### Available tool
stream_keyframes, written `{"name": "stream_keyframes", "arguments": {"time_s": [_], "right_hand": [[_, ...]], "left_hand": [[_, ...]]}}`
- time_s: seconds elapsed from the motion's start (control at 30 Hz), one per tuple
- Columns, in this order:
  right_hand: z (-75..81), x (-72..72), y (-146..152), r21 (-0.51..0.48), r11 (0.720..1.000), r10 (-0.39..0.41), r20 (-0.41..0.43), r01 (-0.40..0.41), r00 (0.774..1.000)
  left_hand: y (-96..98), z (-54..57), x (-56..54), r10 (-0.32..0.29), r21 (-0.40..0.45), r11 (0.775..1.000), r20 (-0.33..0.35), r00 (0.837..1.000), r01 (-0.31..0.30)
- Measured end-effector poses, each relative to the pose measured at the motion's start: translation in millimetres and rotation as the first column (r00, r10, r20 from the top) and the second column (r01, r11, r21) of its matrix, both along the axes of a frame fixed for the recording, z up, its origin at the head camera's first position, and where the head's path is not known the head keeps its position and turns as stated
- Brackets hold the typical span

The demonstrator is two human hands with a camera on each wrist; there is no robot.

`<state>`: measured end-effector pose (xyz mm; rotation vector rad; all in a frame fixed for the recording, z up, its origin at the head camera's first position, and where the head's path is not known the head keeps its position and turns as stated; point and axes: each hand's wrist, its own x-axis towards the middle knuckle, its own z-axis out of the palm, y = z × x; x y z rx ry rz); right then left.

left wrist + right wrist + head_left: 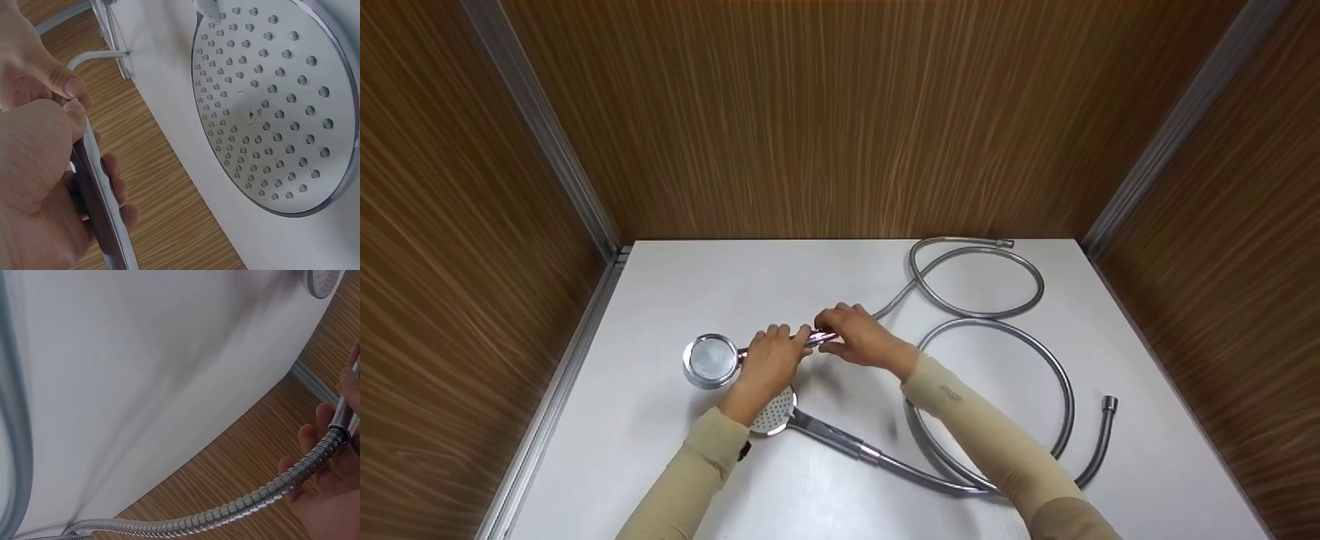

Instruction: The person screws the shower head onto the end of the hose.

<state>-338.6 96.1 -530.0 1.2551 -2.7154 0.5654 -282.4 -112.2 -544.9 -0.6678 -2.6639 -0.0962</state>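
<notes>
My left hand point(769, 367) grips the handle of a chrome shower head point(711, 361), held above the table with its round head to the left. In the left wrist view, fingers wrap round the shiny handle point(104, 197) and the thumb lies along it. My right hand point(859, 334) holds the metal connector point(341, 415) of a ribbed shower hose point(253, 498) at the handle's lower end, thumb and fingers round it. Under my left forearm lies a second shower head point(774, 414), nozzle side up, partly hidden by the wrist.
A smoother grey hose point(1065, 382) runs from the second shower head and coils at the right, its free end point(1109, 405) toward the right edge. Farther back, the ribbed hose's coil point(1039, 285) lies on the white table point(697, 277). Wood-grain panels point(840, 120) surround the table.
</notes>
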Motion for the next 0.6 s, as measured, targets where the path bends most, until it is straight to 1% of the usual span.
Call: {"name": "stream_keyframes", "arguments": {"time_s": [0.13,0.37,0.6], "right_hand": [[0.3,1.0,0.6,-0.006,1.000,0.007,-0.014,-0.007,1.000],[-3.0,2.9,1.4,-0.004,1.000,0.027,-0.074,-0.027,0.997],[-1.9,1.0,3.3,0.010,0.999,0.037,-0.120,-0.037,0.992]], "left_hand": [[0.4,1.0,-0.5,-0.007,0.014,1.000,0.003,1.000,0.007],[-0.9,-0.6,1.0,-0.010,0.030,1.000,0.007,1.000,0.009],[-0.4,3.6,0.2,-0.017,0.051,0.999,0.019,1.000,0.016]]}}
